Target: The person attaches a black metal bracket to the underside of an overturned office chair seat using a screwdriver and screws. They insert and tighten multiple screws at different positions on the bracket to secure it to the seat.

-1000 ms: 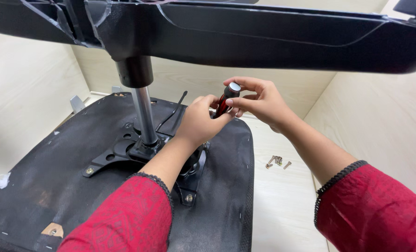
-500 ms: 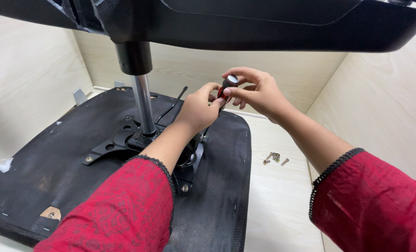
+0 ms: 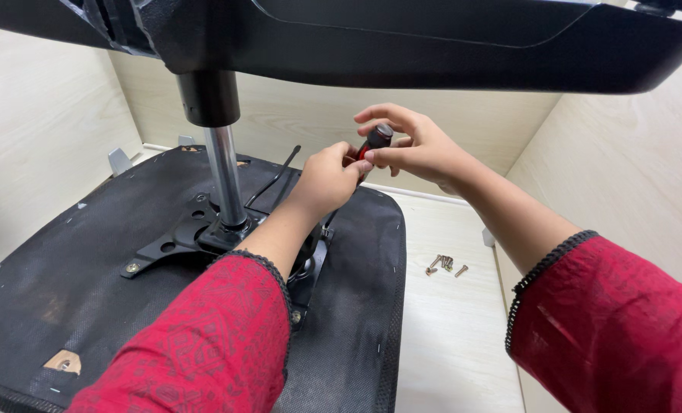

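Note:
An upturned black chair seat (image 3: 73, 283) lies on the floor with a black metal mounting plate (image 3: 180, 237) and a chrome gas-lift post (image 3: 225, 180) rising from it. I hold a screwdriver with a black and red handle (image 3: 376, 139) upright over the plate's right side. My right hand (image 3: 414, 147) grips the top of the handle. My left hand (image 3: 327, 180) wraps the lower handle, and hides the shaft and tip.
The black chair base (image 3: 433, 46) spans the top of the view on the post. Several loose screws (image 3: 444, 265) lie on the light wooden floor right of the seat. A black lever (image 3: 274, 180) sticks out behind the plate. Light wooden walls close in on both sides.
Both hands stay on the screwdriver in much the same place; my fingers have shifted slightly on the handle and my view has tilted a little.

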